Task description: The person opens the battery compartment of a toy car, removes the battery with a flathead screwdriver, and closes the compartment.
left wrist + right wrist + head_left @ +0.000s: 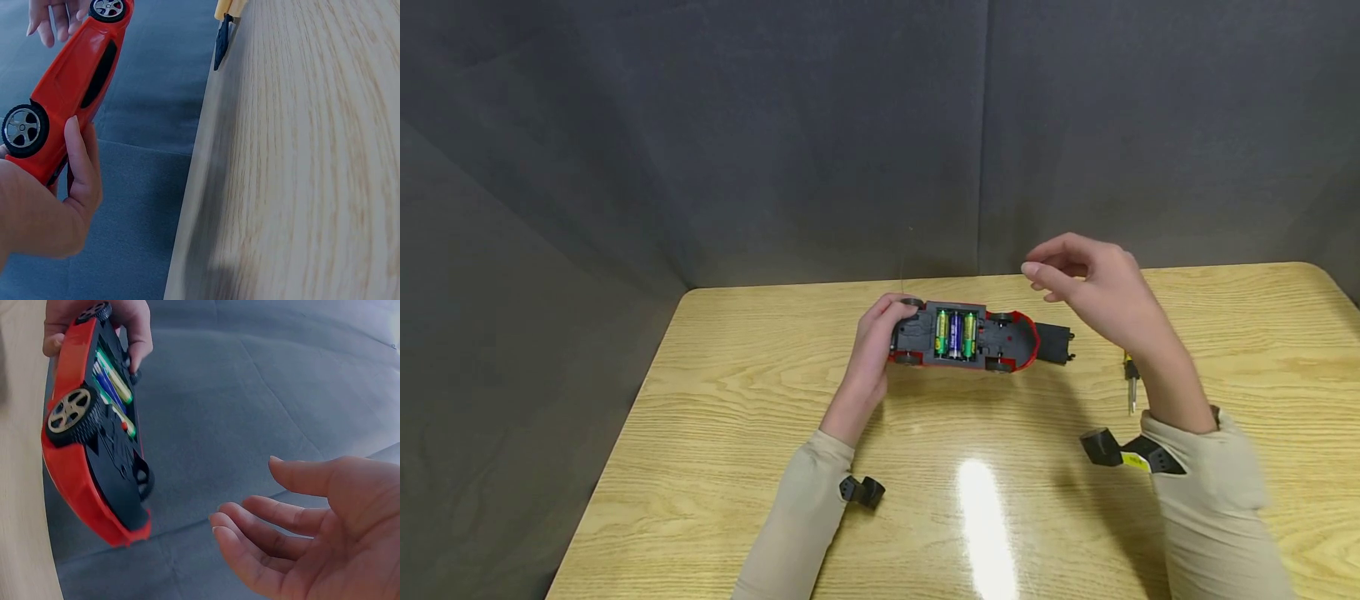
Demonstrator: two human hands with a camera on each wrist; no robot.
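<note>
1. Here's the left hand (62,215), gripping a red car (69,70), fingers up against its side!
2. And the car slants: black wheels (25,130) with silvery spokes, a dark window (99,76) between them.
3. Top left, the right hand (60,20), fingers pointing down near the upper wheel.
4. Over right, wooden table (312,156); at its far edge, a black piece (221,44); beyond, blue-grey cloth (144,175).

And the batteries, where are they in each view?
Head: just right of centre, three side by side in the car's underside.
Left wrist: not in it; the car, upper left, shows only its red side and wheels.
Right wrist: upper left, batteries seen at a slant in the car's underside.
Shared landmark: the left hand gripping the car, seen in all three.
</note>
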